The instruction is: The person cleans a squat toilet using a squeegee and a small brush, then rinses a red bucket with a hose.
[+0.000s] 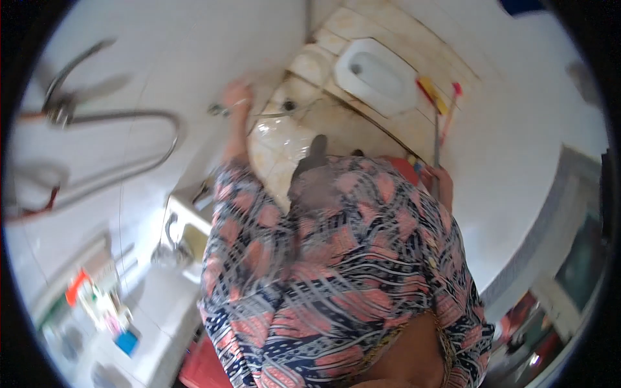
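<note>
My left hand (239,97) reaches out to the white wall, beside a small metal tap (218,110) low on it. Motion blurs its fingers, so I cannot make out whether it touches the tap. On the other side, my right hand (441,186) is closed around the grey handle of a long-handled cleaning tool (437,139). The tool's yellow and red head lies by the squat toilet (381,74). A second brush (451,107), with a pink head and thin pink handle, leans close to it.
Wet, shiny tiles (278,136) and a floor drain (288,105) lie ahead of me. At left, a curved metal pipe (129,118) juts from the wall above a washbasin (194,236). A ledge (145,304) holds several bottles and small items. A doorway (550,291) is at right.
</note>
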Action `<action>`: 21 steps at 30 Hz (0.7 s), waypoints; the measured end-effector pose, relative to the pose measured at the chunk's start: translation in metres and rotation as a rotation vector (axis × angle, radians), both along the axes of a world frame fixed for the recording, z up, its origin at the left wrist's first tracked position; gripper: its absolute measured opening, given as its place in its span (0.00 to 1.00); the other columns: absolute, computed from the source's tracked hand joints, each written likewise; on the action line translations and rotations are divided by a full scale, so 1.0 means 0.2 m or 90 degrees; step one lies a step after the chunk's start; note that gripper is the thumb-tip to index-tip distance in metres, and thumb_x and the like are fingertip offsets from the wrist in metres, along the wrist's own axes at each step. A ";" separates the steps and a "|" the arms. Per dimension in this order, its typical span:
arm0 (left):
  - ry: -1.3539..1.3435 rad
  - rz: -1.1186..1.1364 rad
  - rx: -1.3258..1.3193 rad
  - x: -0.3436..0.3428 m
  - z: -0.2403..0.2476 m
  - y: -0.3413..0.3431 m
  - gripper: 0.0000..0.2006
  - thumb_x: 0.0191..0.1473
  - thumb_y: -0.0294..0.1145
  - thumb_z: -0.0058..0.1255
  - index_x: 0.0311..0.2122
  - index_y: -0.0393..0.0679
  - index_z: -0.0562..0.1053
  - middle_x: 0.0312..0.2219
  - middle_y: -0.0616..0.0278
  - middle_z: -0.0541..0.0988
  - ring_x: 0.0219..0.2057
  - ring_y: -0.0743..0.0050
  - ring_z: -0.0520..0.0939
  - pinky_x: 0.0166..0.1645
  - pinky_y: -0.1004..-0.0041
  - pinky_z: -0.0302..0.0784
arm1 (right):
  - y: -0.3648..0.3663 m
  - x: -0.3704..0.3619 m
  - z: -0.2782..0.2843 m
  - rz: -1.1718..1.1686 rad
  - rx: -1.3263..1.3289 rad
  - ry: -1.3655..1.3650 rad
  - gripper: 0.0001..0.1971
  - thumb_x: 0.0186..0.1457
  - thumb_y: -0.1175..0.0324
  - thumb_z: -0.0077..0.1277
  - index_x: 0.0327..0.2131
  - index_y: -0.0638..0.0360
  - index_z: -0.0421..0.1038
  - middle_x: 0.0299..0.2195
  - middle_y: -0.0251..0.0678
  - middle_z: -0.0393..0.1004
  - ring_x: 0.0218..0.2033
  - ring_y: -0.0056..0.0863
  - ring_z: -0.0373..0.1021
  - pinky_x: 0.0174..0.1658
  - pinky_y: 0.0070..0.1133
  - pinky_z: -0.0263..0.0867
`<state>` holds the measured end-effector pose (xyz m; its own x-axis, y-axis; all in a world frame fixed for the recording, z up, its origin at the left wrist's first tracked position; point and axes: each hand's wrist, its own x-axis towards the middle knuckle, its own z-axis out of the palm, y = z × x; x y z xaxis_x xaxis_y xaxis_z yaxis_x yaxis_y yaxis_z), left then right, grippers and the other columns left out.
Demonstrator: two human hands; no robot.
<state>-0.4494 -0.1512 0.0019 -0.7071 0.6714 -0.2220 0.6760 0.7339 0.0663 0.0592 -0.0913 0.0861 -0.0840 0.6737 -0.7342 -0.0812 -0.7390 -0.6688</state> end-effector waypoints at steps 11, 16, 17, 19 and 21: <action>0.055 -0.097 -0.090 0.16 0.05 -0.34 0.19 0.42 0.47 0.38 0.40 0.50 0.65 0.41 0.65 0.66 0.46 0.65 0.60 0.47 0.56 0.52 | 0.21 0.24 0.14 -0.031 -0.062 -0.082 0.07 0.38 0.71 0.42 0.23 0.63 0.60 0.14 0.36 0.62 0.11 0.24 0.60 0.11 0.19 0.57; 0.114 -0.057 0.044 0.09 -0.02 -0.51 0.15 0.42 0.42 0.40 0.37 0.49 0.67 0.39 0.66 0.67 0.44 0.67 0.62 0.44 0.53 0.55 | 0.19 0.22 0.33 0.068 -0.008 -0.098 0.05 0.38 0.73 0.41 0.21 0.59 0.56 0.13 0.31 0.58 0.09 0.17 0.55 0.09 0.15 0.50; 0.028 0.001 0.185 -0.04 -0.20 -0.58 0.15 0.42 0.42 0.41 0.36 0.50 0.67 0.40 0.66 0.67 0.44 0.68 0.63 0.43 0.54 0.56 | 0.17 0.23 0.35 0.052 -0.002 -0.089 0.05 0.38 0.73 0.41 0.21 0.59 0.56 0.13 0.31 0.58 0.09 0.17 0.55 0.09 0.15 0.50; -0.070 0.060 0.327 -0.02 -0.18 -0.50 0.15 0.41 0.42 0.42 0.36 0.50 0.67 0.40 0.66 0.66 0.43 0.69 0.64 0.43 0.55 0.58 | 0.16 0.28 0.38 0.073 0.003 -0.127 0.07 0.38 0.74 0.42 0.25 0.61 0.59 0.12 0.31 0.58 0.09 0.17 0.55 0.09 0.14 0.49; 0.014 0.053 -0.038 0.30 0.21 -0.34 0.14 0.39 0.41 0.44 0.34 0.49 0.68 0.38 0.64 0.67 0.41 0.66 0.66 0.41 0.61 0.61 | 0.07 0.35 0.40 0.029 0.002 -0.135 0.10 0.37 0.75 0.42 0.28 0.62 0.59 0.12 0.31 0.58 0.08 0.17 0.55 0.08 0.14 0.48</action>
<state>-0.3899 -0.2200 0.0440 -0.7651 0.5962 -0.2431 0.6133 0.7898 0.0067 0.1296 -0.0775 0.1671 0.0425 0.6750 -0.7366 0.0949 -0.7367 -0.6696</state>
